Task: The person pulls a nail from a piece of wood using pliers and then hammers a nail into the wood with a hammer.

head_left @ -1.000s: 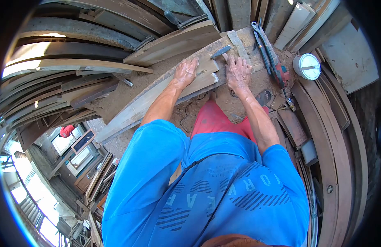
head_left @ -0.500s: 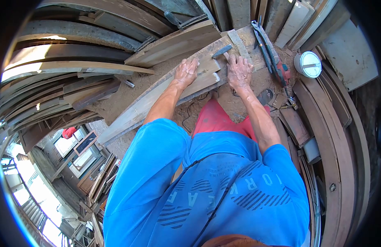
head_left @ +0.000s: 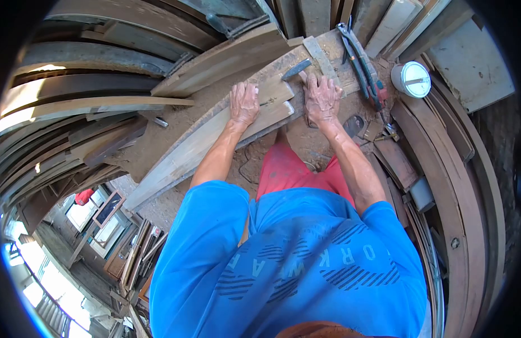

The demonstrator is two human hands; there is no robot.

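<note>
Two long wooden planks lie side by side on the workbench, their near ends beside my hands. My left hand [head_left: 245,105] is closed over the farther plank [head_left: 215,127], fingers curled around its top edge. The nearer plank [head_left: 270,116] has a pale, bright end. My right hand [head_left: 323,102] is closed just right of the plank ends, around the handle of a hammer [head_left: 296,69]. The hammer's head points left, above the ends of the planks. Most of its handle is hidden under my fingers.
To the right are large pliers [head_left: 355,59], a red power tool [head_left: 380,96] and a white-lidded bucket [head_left: 412,79]. A flat wood strip [head_left: 321,56] lies beyond my right hand. Boards [head_left: 215,62] stand stacked at the back, left and right. Sawdust [head_left: 137,155] covers the surface.
The whole view has shifted slightly left. Both hands keep about the same places relative to the planks and the hammer.
</note>
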